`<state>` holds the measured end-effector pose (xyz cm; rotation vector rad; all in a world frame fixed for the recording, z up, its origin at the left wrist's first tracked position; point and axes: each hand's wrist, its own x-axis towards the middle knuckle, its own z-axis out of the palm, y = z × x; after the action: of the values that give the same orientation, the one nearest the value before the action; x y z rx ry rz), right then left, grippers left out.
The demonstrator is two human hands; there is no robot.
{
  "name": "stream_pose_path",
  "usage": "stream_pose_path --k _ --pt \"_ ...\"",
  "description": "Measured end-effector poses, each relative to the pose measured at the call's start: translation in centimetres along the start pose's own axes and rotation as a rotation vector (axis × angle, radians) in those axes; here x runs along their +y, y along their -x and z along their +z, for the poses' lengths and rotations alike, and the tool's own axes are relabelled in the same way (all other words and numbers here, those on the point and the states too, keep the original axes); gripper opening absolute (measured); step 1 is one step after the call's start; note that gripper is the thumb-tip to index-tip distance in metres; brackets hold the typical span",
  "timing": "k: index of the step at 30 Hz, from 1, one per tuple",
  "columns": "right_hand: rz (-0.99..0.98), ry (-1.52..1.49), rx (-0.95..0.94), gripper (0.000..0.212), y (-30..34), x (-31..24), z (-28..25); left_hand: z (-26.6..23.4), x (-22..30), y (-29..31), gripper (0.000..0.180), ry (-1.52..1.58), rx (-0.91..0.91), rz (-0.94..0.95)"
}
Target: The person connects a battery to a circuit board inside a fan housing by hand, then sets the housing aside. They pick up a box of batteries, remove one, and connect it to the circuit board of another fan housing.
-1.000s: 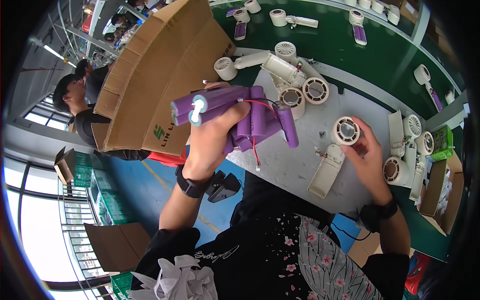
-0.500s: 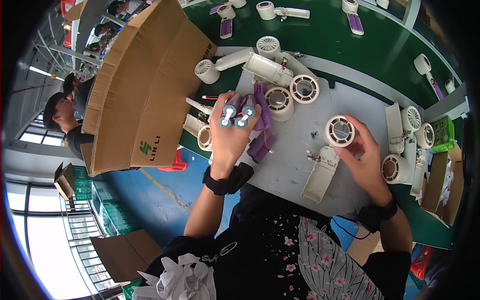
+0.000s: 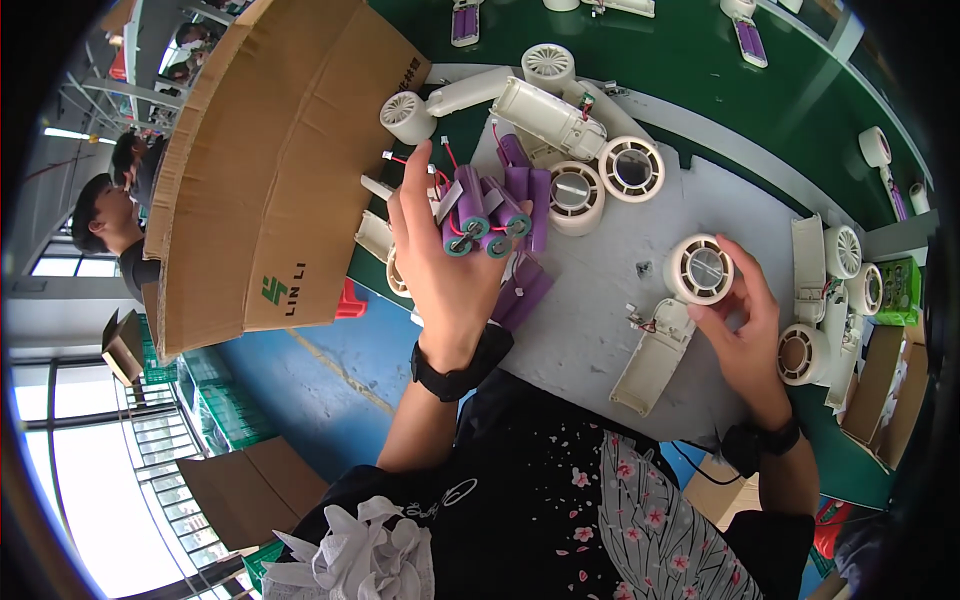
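Note:
My left hand [image 3: 450,295] is cupped round purple battery packs [image 3: 480,215] with teal-ringed ends and thin red wires. One digit stands straight up at their left, and a fingertip shows at their right; the rest of the grip is hidden behind the cells. Just beyond lie more purple packs [image 3: 523,285] on the grey mat [image 3: 590,300]. My right hand [image 3: 745,325] grips the rim of a white handheld fan housing [image 3: 700,270] between thumb and fingers. Its round grilled head faces up, and the opened handle [image 3: 655,360], with a small circuit board near the neck, rests on the mat.
Several white fan housings [image 3: 548,115] cluster at the mat's far edge, and others [image 3: 803,353] at the right beside a cardboard box [image 3: 885,390]. A large carton [image 3: 290,170] stands at the left. Fan parts with purple cells [image 3: 750,42] lie on the green surface behind.
The view has shifted a little. In my left hand one digit has lifted away from the cells and more cell ends show. My right hand keeps its hold on the fan housing.

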<state>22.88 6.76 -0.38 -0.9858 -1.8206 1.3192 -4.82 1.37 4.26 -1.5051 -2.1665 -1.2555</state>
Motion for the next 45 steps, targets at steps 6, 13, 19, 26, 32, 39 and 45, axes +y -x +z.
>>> stream_pose_path --k 6,13,19,26,32,39,45 --pt "-0.035 -0.035 0.085 0.063 0.0 0.0 0.4 -0.4 -0.8 -0.3 0.072 -0.118 0.084 0.148" --pt "-0.033 -0.026 0.083 0.063 0.0 0.2 0.3 -0.8 1.0 -1.4 0.047 -0.038 -0.151 0.006" --pt "-0.040 -0.024 0.080 0.065 0.0 0.1 0.3 -0.5 -0.3 -1.2 0.035 0.108 -0.119 0.131" --pt "-0.050 -0.008 0.084 0.065 0.0 0.2 0.4 -1.9 -0.3 -0.8 0.045 0.130 -0.296 0.119" --pt "-0.038 -0.005 0.087 0.064 0.1 0.1 0.4 -2.2 -0.3 -0.5 0.044 0.104 -0.282 0.050" --pt "-0.048 -0.009 0.079 0.064 0.0 0.1 0.3 -2.8 0.1 -0.2 0.026 0.184 -0.276 -0.005" --pt "-0.062 -0.003 0.087 0.065 0.1 0.3 0.4 -2.4 -0.6 0.8 0.019 0.233 -0.386 0.155"
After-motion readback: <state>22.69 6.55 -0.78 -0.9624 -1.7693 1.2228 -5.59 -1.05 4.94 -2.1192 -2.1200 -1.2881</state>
